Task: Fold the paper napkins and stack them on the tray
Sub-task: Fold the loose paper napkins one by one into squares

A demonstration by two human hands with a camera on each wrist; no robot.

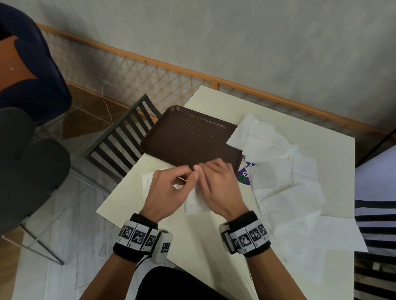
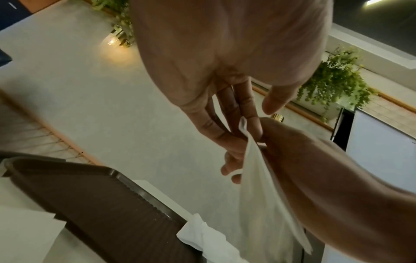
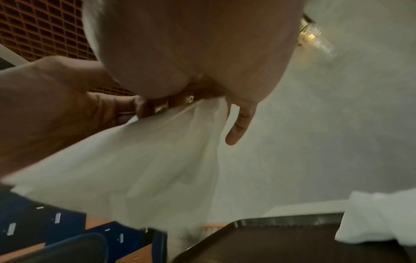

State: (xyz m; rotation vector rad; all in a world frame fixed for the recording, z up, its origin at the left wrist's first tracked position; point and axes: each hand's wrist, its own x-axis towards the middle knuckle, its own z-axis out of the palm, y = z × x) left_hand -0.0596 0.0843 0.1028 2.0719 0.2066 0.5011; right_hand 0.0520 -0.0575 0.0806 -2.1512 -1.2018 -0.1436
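Both hands meet over the table's near left part and hold one white napkin point(image 1: 194, 202) by its top edge, so it hangs below them. My left hand point(image 1: 192, 173) pinches that edge from the left and my right hand point(image 1: 202, 168) from the right. In the left wrist view the left hand point(image 2: 244, 140) and the right hand's fingers clamp the napkin point(image 2: 258, 195) together. In the right wrist view the right hand point(image 3: 191, 101) grips the napkin point(image 3: 146, 160), little finger sticking out. The brown tray point(image 1: 187, 136) lies beyond the hands with nothing on it.
A loose pile of unfolded napkins point(image 1: 283, 169) covers the table's right side and overlaps the tray's right corner. A purple sticker point(image 1: 245, 174) shows beside the right hand. Dark slatted chairs stand at the left point(image 1: 125, 139) and right point(image 1: 379, 233) of the table.
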